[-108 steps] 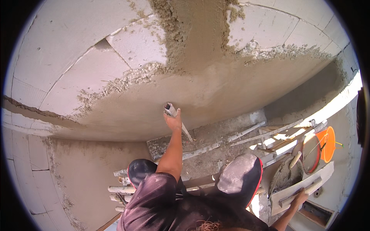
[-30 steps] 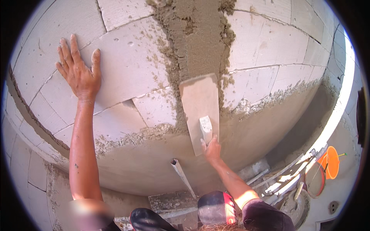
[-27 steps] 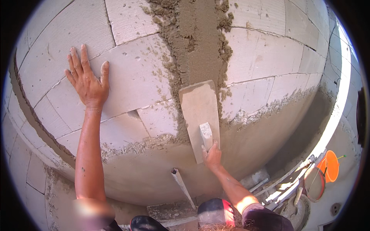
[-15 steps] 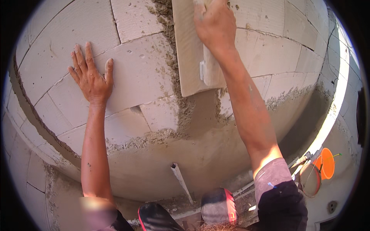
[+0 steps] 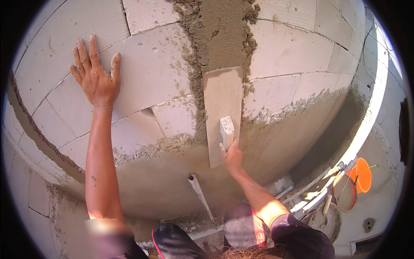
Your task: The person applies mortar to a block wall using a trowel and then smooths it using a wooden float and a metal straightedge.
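Note:
My right hand (image 5: 232, 157) is wrapped round the handle of a long flat plastering float (image 5: 224, 93). The float's face lies against the wall, over the lower end of a vertical strip of wet grey mortar (image 5: 223, 36). Ragged clumps of mortar line both sides of that strip. To the left, my left hand (image 5: 98, 77) rests flat on the pale block wall (image 5: 146, 64), fingers spread, holding nothing.
Below the blocks runs a smooth plastered band (image 5: 151, 185). A pale pipe (image 5: 201, 196) sticks up near my knees. At the lower right stand an orange bucket (image 5: 361, 175), a second rimmed bucket (image 5: 346, 193) and a round tub (image 5: 330, 220). Another mortar-filled groove (image 5: 39, 134) curves along the left.
My right hand has drawn the float down the strip toward me, uncovering the mortar above it. My left hand stays flat on the blocks, slightly higher and further left in view.

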The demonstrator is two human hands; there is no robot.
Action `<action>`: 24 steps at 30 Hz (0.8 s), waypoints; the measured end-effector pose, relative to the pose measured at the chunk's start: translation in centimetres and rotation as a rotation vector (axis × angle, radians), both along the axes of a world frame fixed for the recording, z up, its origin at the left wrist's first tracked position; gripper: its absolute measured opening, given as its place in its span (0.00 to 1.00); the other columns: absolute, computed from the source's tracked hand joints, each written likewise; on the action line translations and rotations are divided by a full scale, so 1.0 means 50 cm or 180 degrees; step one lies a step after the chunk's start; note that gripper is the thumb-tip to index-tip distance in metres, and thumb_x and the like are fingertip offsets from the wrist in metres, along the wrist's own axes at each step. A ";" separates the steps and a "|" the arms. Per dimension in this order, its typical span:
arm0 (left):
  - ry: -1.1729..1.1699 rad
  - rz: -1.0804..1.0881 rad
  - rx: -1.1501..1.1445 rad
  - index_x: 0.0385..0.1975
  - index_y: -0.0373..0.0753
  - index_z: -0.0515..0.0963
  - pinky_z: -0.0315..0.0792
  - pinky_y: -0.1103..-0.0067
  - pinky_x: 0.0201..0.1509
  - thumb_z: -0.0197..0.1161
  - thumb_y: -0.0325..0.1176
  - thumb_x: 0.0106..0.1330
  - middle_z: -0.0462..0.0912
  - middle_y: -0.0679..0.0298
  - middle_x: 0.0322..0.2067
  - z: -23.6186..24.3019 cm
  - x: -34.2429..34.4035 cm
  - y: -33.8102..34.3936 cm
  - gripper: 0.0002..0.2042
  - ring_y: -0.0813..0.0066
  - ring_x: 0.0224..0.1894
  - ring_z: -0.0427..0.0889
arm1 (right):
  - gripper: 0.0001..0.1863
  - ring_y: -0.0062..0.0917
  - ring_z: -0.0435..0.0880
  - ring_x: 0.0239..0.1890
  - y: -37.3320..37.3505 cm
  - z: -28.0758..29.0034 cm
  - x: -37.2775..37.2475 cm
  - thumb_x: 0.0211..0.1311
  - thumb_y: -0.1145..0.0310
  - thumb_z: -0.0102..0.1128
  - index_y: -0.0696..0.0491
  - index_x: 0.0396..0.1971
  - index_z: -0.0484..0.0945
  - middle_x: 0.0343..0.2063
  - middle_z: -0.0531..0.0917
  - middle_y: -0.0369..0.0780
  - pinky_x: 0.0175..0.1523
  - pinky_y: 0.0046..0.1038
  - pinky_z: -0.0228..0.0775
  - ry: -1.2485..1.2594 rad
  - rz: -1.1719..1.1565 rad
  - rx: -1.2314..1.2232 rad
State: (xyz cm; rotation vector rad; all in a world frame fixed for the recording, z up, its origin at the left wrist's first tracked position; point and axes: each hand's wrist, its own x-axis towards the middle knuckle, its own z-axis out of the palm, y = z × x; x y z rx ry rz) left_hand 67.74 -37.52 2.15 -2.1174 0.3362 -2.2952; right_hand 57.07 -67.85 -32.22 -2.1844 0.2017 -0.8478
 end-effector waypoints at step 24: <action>0.0130 -0.0138 -0.0165 0.74 0.58 0.54 0.33 0.57 0.79 0.47 0.63 0.70 0.51 0.65 0.75 -0.001 -0.014 -0.002 0.35 0.66 0.78 0.43 | 0.22 0.49 0.81 0.52 -0.070 1.200 0.103 0.59 0.60 0.56 0.60 0.48 0.79 0.43 0.82 0.60 0.55 0.43 0.72 -0.2537 0.0131 -0.1361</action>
